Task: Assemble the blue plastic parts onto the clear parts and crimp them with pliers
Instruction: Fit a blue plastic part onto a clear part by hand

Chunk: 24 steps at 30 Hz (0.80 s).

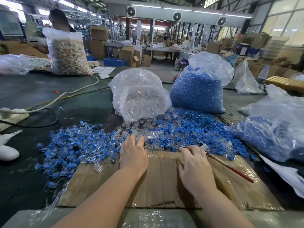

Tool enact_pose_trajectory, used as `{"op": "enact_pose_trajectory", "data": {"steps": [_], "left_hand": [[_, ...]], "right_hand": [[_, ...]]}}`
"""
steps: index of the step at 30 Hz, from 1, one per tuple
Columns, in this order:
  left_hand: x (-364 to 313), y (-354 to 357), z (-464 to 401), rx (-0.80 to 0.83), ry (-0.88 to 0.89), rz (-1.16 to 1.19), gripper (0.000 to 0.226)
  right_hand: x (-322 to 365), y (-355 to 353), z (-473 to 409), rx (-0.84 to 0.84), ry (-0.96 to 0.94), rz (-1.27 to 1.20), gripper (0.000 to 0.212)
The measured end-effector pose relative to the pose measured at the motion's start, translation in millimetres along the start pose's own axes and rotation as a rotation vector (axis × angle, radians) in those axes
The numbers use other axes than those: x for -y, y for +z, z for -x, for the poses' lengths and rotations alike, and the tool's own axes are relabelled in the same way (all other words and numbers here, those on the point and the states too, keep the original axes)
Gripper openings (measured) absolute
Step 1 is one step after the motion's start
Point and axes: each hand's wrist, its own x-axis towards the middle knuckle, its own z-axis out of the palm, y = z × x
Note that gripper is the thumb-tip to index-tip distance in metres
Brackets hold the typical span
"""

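My left hand (133, 153) lies flat with straight fingers at the far edge of a taped cardboard sheet (161, 183), its fingertips reaching into loose clear parts (130, 130). My right hand (195, 165) rests on the cardboard with its fingers slightly bent, beside pliers (225, 163) with red handles that lie on the sheet. A heap of loose blue parts (194, 129) spreads beyond both hands. To the left lies a pile of joined blue-and-clear pieces (74, 145).
A bag of clear parts (139, 96) and a bag of blue parts (197, 89) stand behind the heaps. Another bag with blue pieces (271, 129) lies at the right. A white cable (65, 96) and a power strip (13, 112) sit at the left. A person stands at the back left.
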Motion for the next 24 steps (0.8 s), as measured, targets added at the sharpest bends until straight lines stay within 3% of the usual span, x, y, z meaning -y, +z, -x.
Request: {"op": "enact_pose_trajectory", "data": {"steps": [13, 24], "left_hand": [[0, 10, -26, 0.177, -0.065, -0.206, 0.074], [-5, 6, -36, 0.210, -0.016, -0.219, 0.092]], "right_hand": [[15, 24, -45, 0.205, 0.231, 0.079, 0.062], [12, 18, -77, 0.345, 0.296, -0.225, 0.067]]}}
